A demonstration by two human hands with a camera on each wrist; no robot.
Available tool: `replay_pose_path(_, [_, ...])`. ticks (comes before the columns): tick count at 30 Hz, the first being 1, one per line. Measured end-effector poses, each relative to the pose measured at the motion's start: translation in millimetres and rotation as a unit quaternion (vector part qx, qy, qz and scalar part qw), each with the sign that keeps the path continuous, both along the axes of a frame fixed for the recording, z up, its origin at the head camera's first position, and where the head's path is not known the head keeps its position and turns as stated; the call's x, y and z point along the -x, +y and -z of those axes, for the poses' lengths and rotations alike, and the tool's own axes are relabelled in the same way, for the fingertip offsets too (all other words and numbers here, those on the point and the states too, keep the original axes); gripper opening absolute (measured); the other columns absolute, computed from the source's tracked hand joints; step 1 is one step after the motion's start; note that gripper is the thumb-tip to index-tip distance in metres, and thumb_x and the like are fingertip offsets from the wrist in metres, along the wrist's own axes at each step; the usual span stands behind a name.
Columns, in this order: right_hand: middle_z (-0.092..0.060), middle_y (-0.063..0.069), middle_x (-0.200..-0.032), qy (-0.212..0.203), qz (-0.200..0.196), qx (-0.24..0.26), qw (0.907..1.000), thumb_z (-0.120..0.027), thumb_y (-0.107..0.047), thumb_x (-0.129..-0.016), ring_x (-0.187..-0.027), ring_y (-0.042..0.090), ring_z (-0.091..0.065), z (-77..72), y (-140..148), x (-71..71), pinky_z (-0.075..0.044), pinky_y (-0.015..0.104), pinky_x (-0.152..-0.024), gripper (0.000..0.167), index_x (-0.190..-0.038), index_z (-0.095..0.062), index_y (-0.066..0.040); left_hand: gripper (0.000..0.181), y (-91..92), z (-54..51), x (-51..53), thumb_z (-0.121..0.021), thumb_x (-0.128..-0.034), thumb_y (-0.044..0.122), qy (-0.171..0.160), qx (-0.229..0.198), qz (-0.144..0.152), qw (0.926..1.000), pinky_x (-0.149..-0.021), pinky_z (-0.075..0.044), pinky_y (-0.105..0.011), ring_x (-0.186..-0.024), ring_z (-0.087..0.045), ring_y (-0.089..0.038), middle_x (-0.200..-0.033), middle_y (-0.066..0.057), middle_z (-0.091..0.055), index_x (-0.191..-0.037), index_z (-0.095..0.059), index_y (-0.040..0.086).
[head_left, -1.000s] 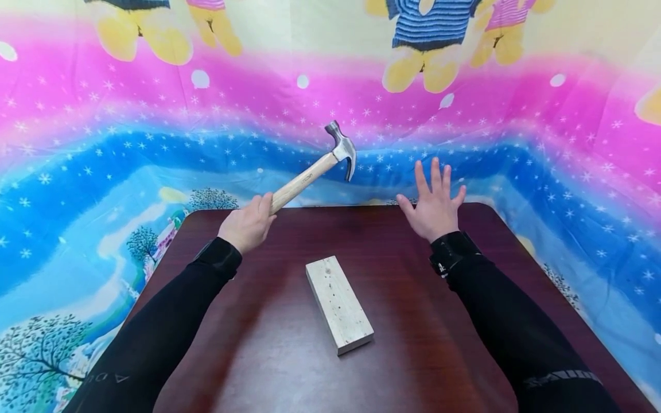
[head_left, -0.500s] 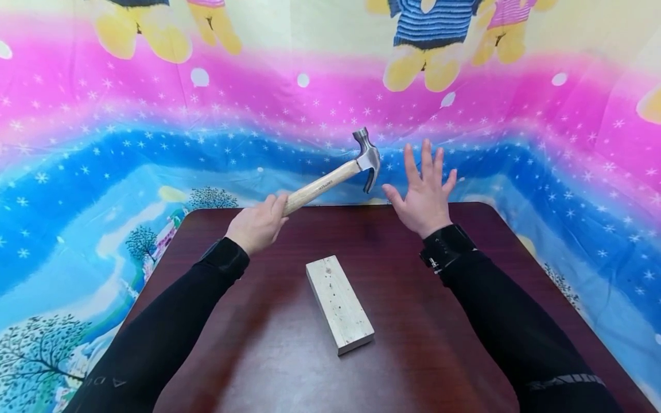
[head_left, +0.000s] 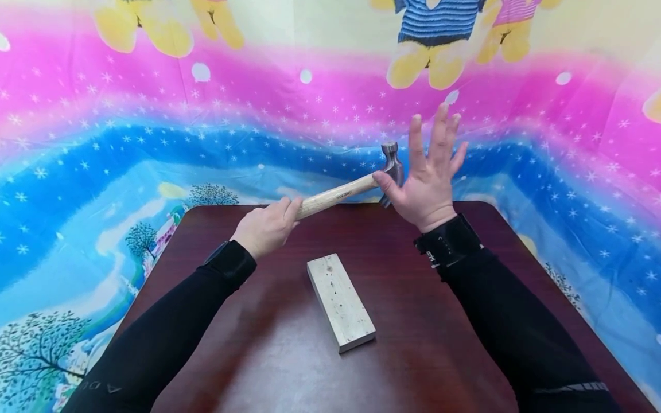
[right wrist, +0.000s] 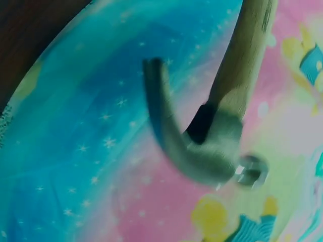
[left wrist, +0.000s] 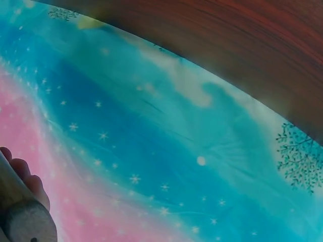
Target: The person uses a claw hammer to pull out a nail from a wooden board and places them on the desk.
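Observation:
My left hand (head_left: 267,228) grips the pale wooden handle of a claw hammer (head_left: 335,198), held in the air over the table's far edge. The hammer's metal head points right, claw downward. My right hand (head_left: 431,178) is raised beside it with fingers spread, and its thumb overlaps the head in the head view. Whether thumb and hammer touch, I cannot tell. In the right wrist view the hammer head (right wrist: 209,156) looks large and slightly blurred, with no fingers showing. At the left wrist view's lower left corner appear the handle's butt (left wrist: 31,222) and curled fingertips (left wrist: 36,186).
A pale wooden block (head_left: 341,304) with small dark marks lies on the dark red-brown table (head_left: 248,361), nearer than both hands. Behind and around the table hangs a pink and blue patterned cloth (head_left: 248,97).
My left hand has carried the hammer to the right, its handle now lying flatter. The right hand has risen and the hammer head has come up to it. The block has stayed put.

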State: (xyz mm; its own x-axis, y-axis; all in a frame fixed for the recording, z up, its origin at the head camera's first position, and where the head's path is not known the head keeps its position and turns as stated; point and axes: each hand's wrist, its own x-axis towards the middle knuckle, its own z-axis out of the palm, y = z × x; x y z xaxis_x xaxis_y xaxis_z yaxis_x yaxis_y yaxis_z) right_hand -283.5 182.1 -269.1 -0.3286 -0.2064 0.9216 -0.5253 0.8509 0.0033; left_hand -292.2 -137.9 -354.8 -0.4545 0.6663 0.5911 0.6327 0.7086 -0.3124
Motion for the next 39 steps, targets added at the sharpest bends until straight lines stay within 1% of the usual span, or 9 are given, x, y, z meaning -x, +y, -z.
replay_pose_path(4, [0.002, 0.006, -0.166, 0.022, -0.03, -0.033, 0.9988, -0.058, -0.067, -0.085, -0.148, 0.04, 0.0, 6.1, -11, -2.9, 0.01, 0.064, -0.11, 0.098, -0.157, 0.005, -0.046, 0.051, 4.3, -1.5, -3.8, -0.075, -0.0913, 0.018, 0.003, 0.01, 0.008, 0.9999, -0.05, -0.053, -0.043, -0.069, -0.06, -0.028, -0.09, -0.014, -0.055, -0.129, -0.048, -0.003])
replay_pose_path(9, [0.004, 0.0, -0.167, 0.031, -0.035, -0.094, 0.9945, -0.056, -0.076, -0.081, -0.149, 0.038, 0.002, 16.6, -15, 0.9, 0.008, 0.069, -0.108, 0.101, -0.158, 0.002, -0.045, 0.049, 9.9, -2.5, -6.3, -0.074, -0.0915, 0.017, 0.022, 0.015, 0.023, 0.9994, -0.048, -0.053, -0.041, -0.067, -0.06, -0.026, -0.09, -0.014, -0.055, -0.128, -0.048, -0.004])
replay_pose_path(19, [0.015, 0.007, -0.165, -0.071, -0.103, -0.195, 0.9728, -0.061, -0.079, -0.077, -0.148, 0.041, 0.002, 29.5, -15, 8.2, -0.002, 0.06, -0.115, 0.113, -0.158, 0.008, -0.04, 0.044, 18.7, -9.8, -12.0, -0.071, -0.0938, 0.015, 0.057, 0.033, 0.034, 0.9973, -0.041, -0.047, -0.038, -0.06, -0.054, -0.024, -0.087, -0.012, -0.052, -0.127, -0.048, -0.003])
replay_pose_path(25, [0.016, 0.014, -0.164, -0.132, -0.067, -0.195, 0.9694, -0.078, -0.07, -0.068, -0.147, 0.044, 0.003, 36.3, -12, 4.4, 0.002, 0.064, -0.112, 0.126, -0.158, 0.007, -0.043, 0.037, 21.8, -7.7, -16.5, -0.065, -0.0967, 0.013, 0.073, 0.039, 0.045, 0.9956, -0.036, -0.04, -0.035, -0.054, -0.047, -0.023, -0.084, -0.01, -0.049, -0.125, -0.05, -0.003])
replay_pose_path(30, [0.02, 0.022, -0.161, -0.193, -0.024, -0.195, 0.9613, -0.081, -0.066, -0.069, -0.148, 0.043, -0.001, 35.9, -12, 2.3, -0.015, 0.069, -0.109, 0.124, -0.158, 0.002, -0.044, 0.037, 23.1, -6.0, -16.2, -0.064, -0.0969, 0.012, 0.078, 0.045, 0.052, 0.9945, -0.037, -0.04, -0.034, -0.055, -0.047, -0.022, -0.084, -0.01, -0.049, -0.127, -0.049, -0.003])
replay_pose_path(32, [0.024, 0.024, -0.159, -0.219, -0.012, -0.198, 0.9552, -0.081, -0.065, -0.069, -0.146, 0.046, -0.012, 34.4, -13, 1.0, -0.023, 0.069, -0.107, 0.122, -0.159, -0.002, -0.042, 0.039, 23.4, -5.8, -16.2, -0.066, -0.0958, 0.013, 0.084, 0.049, 0.053, 0.9939, -0.037, -0.04, -0.034, -0.055, -0.048, -0.023, -0.084, -0.01, -0.049, -0.127, -0.049, -0.003])
replay_pose_path(34, [0.025, 0.026, -0.157, -0.244, 0.005, -0.21, 0.9467, -0.082, -0.062, -0.07, -0.134, 0.049, -0.038, 32.7, -14, -0.4, -0.035, 0.065, -0.103, 0.121, -0.16, -0.004, -0.039, 0.04, 24.2, -6.1, -16.2, -0.068, -0.0954, 0.014, 0.09, 0.053, 0.054, 0.993, -0.037, -0.04, -0.033, -0.056, -0.049, -0.022, -0.084, -0.01, -0.05, -0.127, -0.05, -0.003])
replay_pose_path(36, [0.019, 0.031, -0.157, -0.273, 0.023, -0.223, 0.9355, -0.085, -0.055, -0.072, -0.1, 0.043, -0.064, 30.9, -14, -2.0, -0.05, 0.053, -0.088, 0.12, -0.16, -0.005, -0.039, 0.038, 25.6, -6.6, -16.0, -0.066, -0.0965, 0.014, 0.096, 0.061, 0.059, 0.9918, -0.038, -0.039, -0.032, -0.056, -0.049, -0.022, -0.084, -0.01, -0.05, -0.127, -0.05, -0.003])
replay_pose_path(39, [-0.005, 0.036, -0.157, -0.314, 0.059, -0.258, 0.9117, -0.08, -0.039, -0.081, -0.05, 0.024, -0.057, 29.1, -13, -3.7, -0.051, 0.036, -0.053, 0.111, -0.16, -0.002, -0.039, 0.031, 29.0, -9.2, -16.5, -0.058, -0.0993, 0.009, 0.106, 0.079, 0.066, 0.989, -0.038, -0.037, -0.031, -0.055, -0.047, -0.02, -0.084, -0.01, -0.051, -0.128, -0.051, -0.003])
